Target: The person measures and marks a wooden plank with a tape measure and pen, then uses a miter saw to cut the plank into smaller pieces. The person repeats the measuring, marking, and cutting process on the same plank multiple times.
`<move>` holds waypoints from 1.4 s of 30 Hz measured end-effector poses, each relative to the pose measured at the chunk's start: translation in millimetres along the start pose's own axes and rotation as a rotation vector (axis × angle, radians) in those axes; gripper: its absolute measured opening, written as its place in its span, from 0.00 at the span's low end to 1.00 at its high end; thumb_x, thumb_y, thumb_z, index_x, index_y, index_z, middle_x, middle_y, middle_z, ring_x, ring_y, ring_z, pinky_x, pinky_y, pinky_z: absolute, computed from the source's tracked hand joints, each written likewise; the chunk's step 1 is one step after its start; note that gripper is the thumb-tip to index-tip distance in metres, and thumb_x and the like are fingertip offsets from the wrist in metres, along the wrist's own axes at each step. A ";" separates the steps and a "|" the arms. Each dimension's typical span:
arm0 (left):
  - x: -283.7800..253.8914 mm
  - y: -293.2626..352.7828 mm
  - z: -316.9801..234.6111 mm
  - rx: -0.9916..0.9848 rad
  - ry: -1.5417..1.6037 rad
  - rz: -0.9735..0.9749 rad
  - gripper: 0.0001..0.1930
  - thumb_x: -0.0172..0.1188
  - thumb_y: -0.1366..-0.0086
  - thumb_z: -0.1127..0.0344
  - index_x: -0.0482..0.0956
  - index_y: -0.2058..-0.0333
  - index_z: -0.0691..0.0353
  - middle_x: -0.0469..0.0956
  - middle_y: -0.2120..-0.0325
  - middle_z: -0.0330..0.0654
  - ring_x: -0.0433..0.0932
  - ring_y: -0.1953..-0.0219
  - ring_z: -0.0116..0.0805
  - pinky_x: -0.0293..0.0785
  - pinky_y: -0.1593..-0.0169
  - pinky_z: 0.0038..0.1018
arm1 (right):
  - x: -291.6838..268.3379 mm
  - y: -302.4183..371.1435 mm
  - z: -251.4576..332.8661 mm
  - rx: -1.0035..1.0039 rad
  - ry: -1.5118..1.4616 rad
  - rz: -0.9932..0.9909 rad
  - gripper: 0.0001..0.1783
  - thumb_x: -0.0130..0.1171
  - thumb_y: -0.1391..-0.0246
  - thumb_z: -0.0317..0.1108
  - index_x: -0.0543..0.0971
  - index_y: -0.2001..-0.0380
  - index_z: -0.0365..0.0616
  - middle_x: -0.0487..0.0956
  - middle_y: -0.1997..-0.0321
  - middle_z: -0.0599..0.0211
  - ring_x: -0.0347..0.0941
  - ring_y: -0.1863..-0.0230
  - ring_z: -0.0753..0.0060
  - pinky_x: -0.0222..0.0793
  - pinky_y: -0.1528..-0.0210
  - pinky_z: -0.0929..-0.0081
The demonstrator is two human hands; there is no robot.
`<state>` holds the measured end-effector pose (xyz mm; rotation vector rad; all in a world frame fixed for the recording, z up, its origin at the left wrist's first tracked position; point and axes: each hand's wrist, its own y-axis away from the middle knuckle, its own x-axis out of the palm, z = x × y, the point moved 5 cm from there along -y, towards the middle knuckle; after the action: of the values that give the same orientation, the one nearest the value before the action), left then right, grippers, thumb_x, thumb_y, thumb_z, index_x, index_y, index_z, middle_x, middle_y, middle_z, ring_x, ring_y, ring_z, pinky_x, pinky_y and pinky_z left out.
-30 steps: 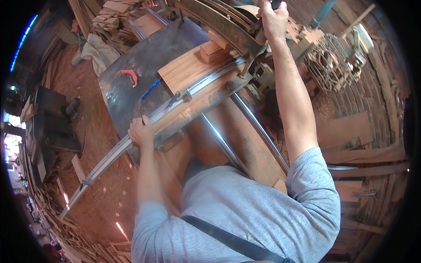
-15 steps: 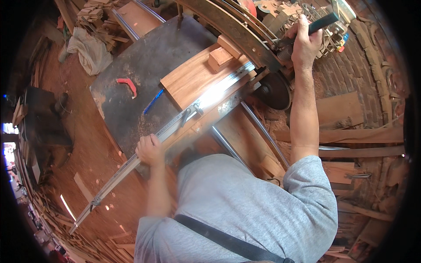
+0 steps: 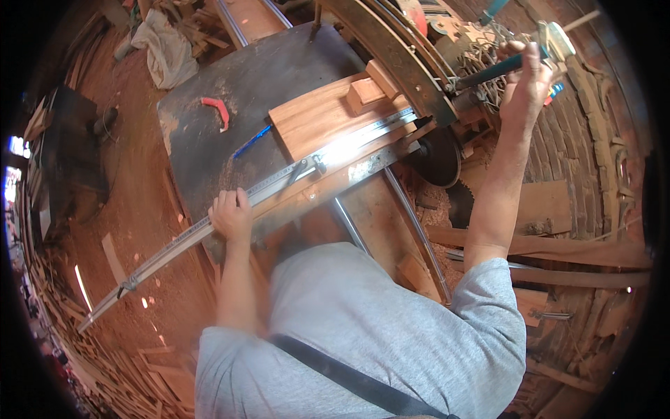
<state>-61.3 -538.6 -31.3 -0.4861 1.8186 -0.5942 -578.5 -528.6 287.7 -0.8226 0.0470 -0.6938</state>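
Note:
My left hand (image 3: 232, 215) is closed over a long metal fence with a measuring scale (image 3: 269, 187), which runs diagonally along the near side of a dark sliding table (image 3: 216, 153). Off to the right, my right hand (image 3: 525, 87) is closed around a green lever handle (image 3: 492, 74). A flat brown board (image 3: 317, 119) lies on the table against the fence. On its far right end rests a small wooden block (image 3: 365, 94), beside another wood piece (image 3: 382, 77). Just right of the fence's end is a dark round saw blade (image 3: 440, 157).
A red curved piece (image 3: 216, 112) and a blue pen (image 3: 252, 142) lie on the table. Metal rails (image 3: 419, 234) run beneath it. A rusty beam (image 3: 391, 52) crosses above the board. Wood scraps (image 3: 105, 363) and a whitish sack (image 3: 165, 50) lie on the dusty floor.
My right hand has shifted outward along the green lever, toward its end. My left hand stays on the fence. The whole view has turned slightly; the board and blocks keep their places on the table.

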 end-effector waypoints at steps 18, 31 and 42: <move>-13.4 -14.0 8.0 -0.014 0.061 0.139 0.11 0.64 0.36 0.62 0.79 0.76 0.58 0.78 0.73 0.40 0.78 0.66 0.45 0.69 0.60 0.42 | 160.8 -117.2 -104.2 -0.175 0.942 0.200 0.31 0.56 0.35 0.57 0.83 0.57 0.32 0.82 0.58 0.39 0.79 0.54 0.43 0.75 0.53 0.54; 79.0 -148.6 -255.5 0.297 0.575 0.736 0.52 0.77 0.49 0.49 0.61 0.30 0.65 0.67 0.33 0.58 0.74 0.37 0.53 0.72 0.35 0.43 | 171.1 -56.3 -114.3 -0.307 0.962 0.287 0.24 0.63 0.38 0.47 0.80 0.52 0.35 0.79 0.45 0.43 0.82 0.52 0.44 0.77 0.51 0.57; 115.9 -156.4 -256.2 0.267 0.629 0.785 0.38 0.78 0.50 0.52 0.74 0.45 0.66 0.78 0.51 0.56 0.79 0.47 0.54 0.76 0.42 0.41 | 144.0 -46.2 -110.3 -0.370 0.872 0.181 0.17 0.67 0.40 0.37 0.79 0.55 0.34 0.78 0.52 0.48 0.79 0.57 0.45 0.76 0.53 0.61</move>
<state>-334.5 -689.9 46.4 0.6574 2.2543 -0.4391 -524.3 -707.3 274.8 -0.7970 1.0490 -0.8389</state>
